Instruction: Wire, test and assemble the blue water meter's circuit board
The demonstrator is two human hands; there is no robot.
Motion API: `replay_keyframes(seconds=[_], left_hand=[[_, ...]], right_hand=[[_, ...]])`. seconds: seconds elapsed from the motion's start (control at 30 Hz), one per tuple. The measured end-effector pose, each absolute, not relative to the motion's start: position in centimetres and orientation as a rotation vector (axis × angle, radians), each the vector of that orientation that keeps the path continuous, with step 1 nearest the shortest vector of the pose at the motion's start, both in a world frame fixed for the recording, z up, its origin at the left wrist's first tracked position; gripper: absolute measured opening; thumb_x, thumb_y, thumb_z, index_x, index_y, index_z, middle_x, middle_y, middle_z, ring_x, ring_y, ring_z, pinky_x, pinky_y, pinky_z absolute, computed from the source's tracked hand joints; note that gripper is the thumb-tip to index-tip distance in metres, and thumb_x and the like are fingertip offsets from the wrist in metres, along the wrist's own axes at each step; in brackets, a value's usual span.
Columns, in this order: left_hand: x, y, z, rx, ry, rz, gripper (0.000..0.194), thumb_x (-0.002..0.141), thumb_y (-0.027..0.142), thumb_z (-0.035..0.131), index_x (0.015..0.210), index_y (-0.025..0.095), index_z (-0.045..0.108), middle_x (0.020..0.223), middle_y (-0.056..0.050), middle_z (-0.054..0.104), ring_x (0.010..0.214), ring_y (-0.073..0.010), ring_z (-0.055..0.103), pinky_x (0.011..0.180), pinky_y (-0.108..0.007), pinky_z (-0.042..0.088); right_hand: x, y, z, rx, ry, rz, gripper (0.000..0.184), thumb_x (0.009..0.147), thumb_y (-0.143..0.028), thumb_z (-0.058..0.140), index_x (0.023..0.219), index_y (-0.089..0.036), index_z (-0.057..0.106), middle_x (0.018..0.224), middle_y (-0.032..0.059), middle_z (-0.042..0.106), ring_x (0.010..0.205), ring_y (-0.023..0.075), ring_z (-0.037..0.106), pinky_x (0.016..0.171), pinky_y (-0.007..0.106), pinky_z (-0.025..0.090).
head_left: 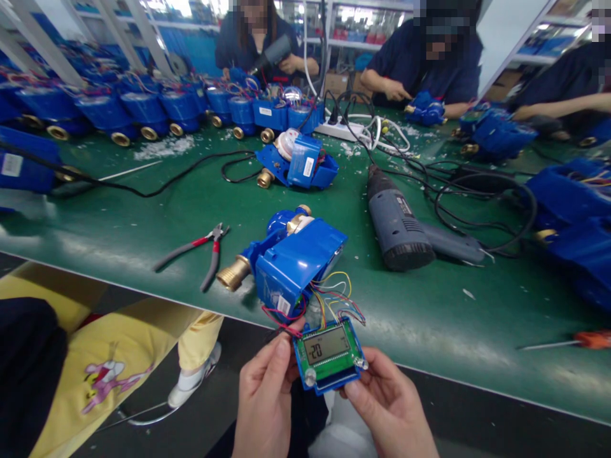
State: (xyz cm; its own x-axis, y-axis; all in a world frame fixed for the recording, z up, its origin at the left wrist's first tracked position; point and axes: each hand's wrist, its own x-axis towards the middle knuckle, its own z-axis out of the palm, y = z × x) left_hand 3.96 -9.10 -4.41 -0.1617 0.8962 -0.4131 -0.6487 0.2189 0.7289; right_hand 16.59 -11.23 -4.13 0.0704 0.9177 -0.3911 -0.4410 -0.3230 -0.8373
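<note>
Between my two hands, just off the table's front edge, is a green circuit board with an LCD display (pixel 327 348) in a blue frame. The screen shows digits that look like "20". My left hand (pixel 268 388) pinches its left side, and my right hand (pixel 389 397) grips its lower right corner. Thin coloured wires (pixel 337 296) run from the board to a blue water meter (pixel 298 261), which lies tilted on the table with a brass threaded end (pixel 233 273) to the left. My fingertips behind the board are hidden.
Red-and-grey cutting pliers (pixel 210 248) lie left of the meter, a grey heat gun (pixel 398 222) to its right. Another opened meter (pixel 300 159) sits behind. A screwdriver (pixel 589 339) rests at right. Cables and a power strip (pixel 341 129) lie farther back. Several people work nearby.
</note>
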Motion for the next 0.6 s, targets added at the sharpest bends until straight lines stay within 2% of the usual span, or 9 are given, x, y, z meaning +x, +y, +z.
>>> replay_keyframes(seconds=[0.17, 0.3, 0.43, 0.6], left_hand=[[4.0, -9.7, -4.8, 0.266, 1.017, 1.397, 0.030, 0.077, 0.036, 0.074, 0.102, 0.021, 0.075, 0.103, -0.012, 0.075, 0.097, -0.0285, 0.070, 0.086, -0.040, 0.057], [4.0, -10.1, -5.2, 0.279, 1.071, 1.415, 0.032, 0.075, 0.034, 0.076, 0.105, 0.023, 0.074, 0.111, -0.010, 0.073, 0.111, -0.0274, 0.064, 0.096, -0.037, 0.052], [3.9, -10.3, -5.4, 0.314, 0.996, 1.419, 0.031, 0.080, 0.040, 0.070, 0.105, 0.022, 0.074, 0.115, -0.012, 0.071, 0.107, -0.0298, 0.066, 0.091, -0.041, 0.055], [3.6, -10.6, -5.8, 0.375, 0.996, 1.421, 0.030, 0.080, 0.036, 0.071, 0.109, 0.026, 0.072, 0.122, -0.008, 0.068, 0.117, -0.0286, 0.060, 0.098, -0.039, 0.050]], right_hand=[[16.5, -11.2, -4.1, -1.181, -0.528, 1.515, 0.029, 0.065, -0.038, 0.084, 0.086, -0.021, 0.071, 0.075, 0.0006, 0.067, 0.071, 0.0122, 0.063, 0.073, 0.021, 0.052], [16.4, -11.2, -3.9, -1.175, -0.515, 1.516, 0.028, 0.065, -0.036, 0.084, 0.085, -0.022, 0.071, 0.074, -0.0005, 0.067, 0.070, 0.0108, 0.062, 0.071, 0.018, 0.051], [16.4, -11.3, -3.9, -1.168, -0.518, 1.511, 0.027, 0.066, -0.035, 0.084, 0.086, -0.022, 0.071, 0.076, -0.0003, 0.068, 0.071, 0.0109, 0.063, 0.071, 0.018, 0.051], [16.8, -11.4, -5.1, -1.087, -0.597, 1.527, 0.021, 0.072, -0.029, 0.080, 0.090, -0.022, 0.071, 0.079, 0.0006, 0.069, 0.072, 0.0104, 0.064, 0.072, 0.018, 0.052]])
